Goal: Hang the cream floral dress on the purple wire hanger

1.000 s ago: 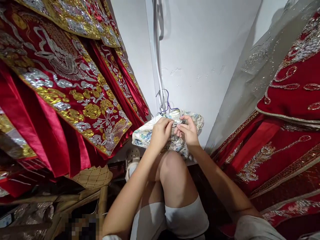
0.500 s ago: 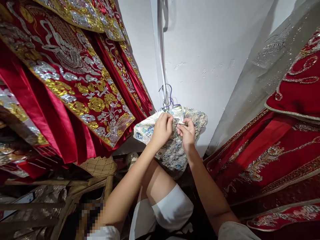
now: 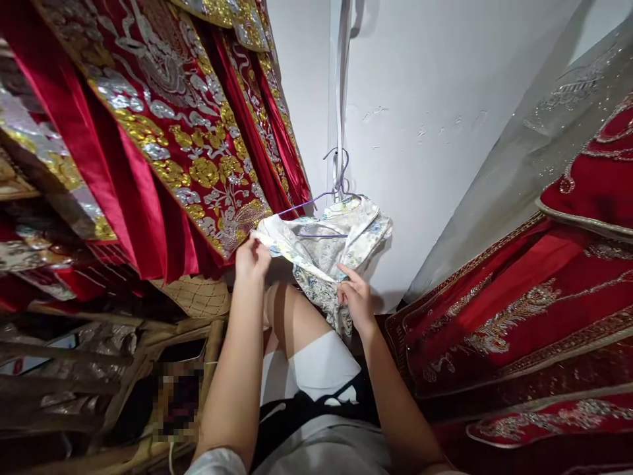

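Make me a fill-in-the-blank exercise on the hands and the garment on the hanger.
1. The floral garment hangs on a wire hanger coloured ____.
2. Of the left hand and right hand, the one gripping the garment lower down is the ____.
3. The embroidered robes beside it are mostly ____.
Missing words: purple; right; red.

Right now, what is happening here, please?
A person handles a pale floral garment that hangs on a purple wire hanger against a white wall. The left hand grips the garment's left edge, and the right hand pinches its lower front. Red robes with gold and silver embroidery hang on both sides. The person's knee shows just below the garment.
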A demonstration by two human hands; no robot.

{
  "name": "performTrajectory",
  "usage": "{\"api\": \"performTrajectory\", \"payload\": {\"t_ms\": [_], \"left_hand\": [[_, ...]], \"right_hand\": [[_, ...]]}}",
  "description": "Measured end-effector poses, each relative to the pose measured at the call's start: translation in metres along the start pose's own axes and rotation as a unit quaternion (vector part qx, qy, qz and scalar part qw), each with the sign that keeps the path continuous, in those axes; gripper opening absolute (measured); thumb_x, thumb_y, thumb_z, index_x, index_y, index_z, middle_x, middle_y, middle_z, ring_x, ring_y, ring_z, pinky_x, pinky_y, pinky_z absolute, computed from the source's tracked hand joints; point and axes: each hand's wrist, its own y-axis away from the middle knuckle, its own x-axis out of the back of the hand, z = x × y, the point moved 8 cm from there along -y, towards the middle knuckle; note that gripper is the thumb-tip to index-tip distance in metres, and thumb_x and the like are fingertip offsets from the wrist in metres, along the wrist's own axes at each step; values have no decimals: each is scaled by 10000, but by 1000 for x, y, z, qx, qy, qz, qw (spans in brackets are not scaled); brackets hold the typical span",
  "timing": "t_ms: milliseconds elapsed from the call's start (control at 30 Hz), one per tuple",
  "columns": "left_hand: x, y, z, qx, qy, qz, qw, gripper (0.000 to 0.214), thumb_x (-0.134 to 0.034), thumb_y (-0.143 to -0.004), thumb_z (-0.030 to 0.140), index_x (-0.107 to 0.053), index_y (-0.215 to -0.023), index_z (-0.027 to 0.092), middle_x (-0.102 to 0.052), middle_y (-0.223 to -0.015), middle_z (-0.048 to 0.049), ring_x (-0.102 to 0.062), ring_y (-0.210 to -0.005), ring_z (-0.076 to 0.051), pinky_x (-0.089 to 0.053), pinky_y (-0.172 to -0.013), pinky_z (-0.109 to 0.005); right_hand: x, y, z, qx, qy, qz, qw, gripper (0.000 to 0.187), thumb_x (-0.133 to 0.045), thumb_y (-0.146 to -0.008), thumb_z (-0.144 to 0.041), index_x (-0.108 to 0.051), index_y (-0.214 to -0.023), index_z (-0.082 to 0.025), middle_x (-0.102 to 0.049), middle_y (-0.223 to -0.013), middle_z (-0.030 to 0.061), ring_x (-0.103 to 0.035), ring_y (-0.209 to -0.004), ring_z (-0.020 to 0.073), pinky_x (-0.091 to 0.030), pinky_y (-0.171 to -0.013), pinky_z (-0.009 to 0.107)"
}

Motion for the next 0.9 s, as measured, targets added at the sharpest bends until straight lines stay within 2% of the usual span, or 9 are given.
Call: {"api": "performTrajectory", "payload": {"t_ms": [67,167,267,400,600,667,767,833,900], "left_hand": [[20,16,-35,50,47,31,997,330,-288,-999,58,-607,-1051,126,-688,-796,-67,-708,-822,-144,-579,-800,-258],[37,40,-86,101,72,44,991,339,-356,-950,63,-635,-1126,141,-732,-943,-113,-738,-921,-195,-596,-878,-351],[47,52,-116,123,80,54,988,319,-395,-935,81,-654,-1095,177,-734,-1010,-112,-742,-977,-197,-574,-967,-366],[51,52,-119,117,86,51,988,319,-378,-954,108,-648,-1109,175,-737,-1023,-110,-736,-999,-194,-547,-1015,-379],[55,50,-114,107,122,41,986,375,-368,-961,116,-632,-1218,191,-741,-1094,-115,-735,-1004,-188,-555,-996,-376],[57,52,-123,114,121,52,985,386,-374,-966,115,-628,-1244,200,-745,-1087,-109,-740,-970,-180,-573,-951,-351],[62,60,-144,149,110,99,978,398,-375,-971,102,-627,-1260,211,-755,-1003,-92,-744,-875,-174,-596,-854,-313],[64,68,-156,175,101,129,971,368,-375,-982,103,-635,-1224,200,-746,-884,-71,-727,-765,-169,-600,-770,-286],[59,74,-160,180,97,130,970,337,-356,-996,94,-646,-1144,178,-718,-792,-49,-700,-690,-153,-589,-717,-250]], "right_hand": [[6,0,5,-16,3,11,1000,740,-590,-709,-314,-563,-1406,-68,-509,-469,-82,-375,-473,109,-293,-511,248],[23,-5,8,-40,3,32,999,946,-620,-652,-345,-435,-1504,23,-504,-422,-79,-344,-424,107,-261,-472,244],[47,-9,3,-43,9,66,997,1051,-647,-614,-344,-356,-1541,55,-514,-416,-71,-339,-396,102,-238,-443,237],[67,-11,-5,-36,7,75,997,1072,-664,-618,-334,-321,-1569,22,-530,-436,-69,-347,-403,99,-239,-432,223],[62,-7,3,-62,46,12,997,1112,-668,-632,-358,-256,-1576,63,-547,-443,-61,-358,-406,108,-251,-422,228],[62,-4,5,-58,53,10,997,1097,-659,-643,-365,-261,-1582,41,-550,-453,-62,-362,-410,111,-263,-424,235],[69,0,11,-67,62,19,996,1065,-648,-663,-352,-270,-1585,21,-547,-464,-61,-380,-421,123,-287,-429,251],[75,2,17,-82,72,18,994,1060,-642,-686,-337,-231,-1598,13,-552,-479,-58,-407,-437,137,-310,-437,262],[80,2,28,-111,95,5,989,1058,-634,-705,-320,-191,-1608,8,-561,-490,-52,-426,-444,148,-326,-444,269]]}}
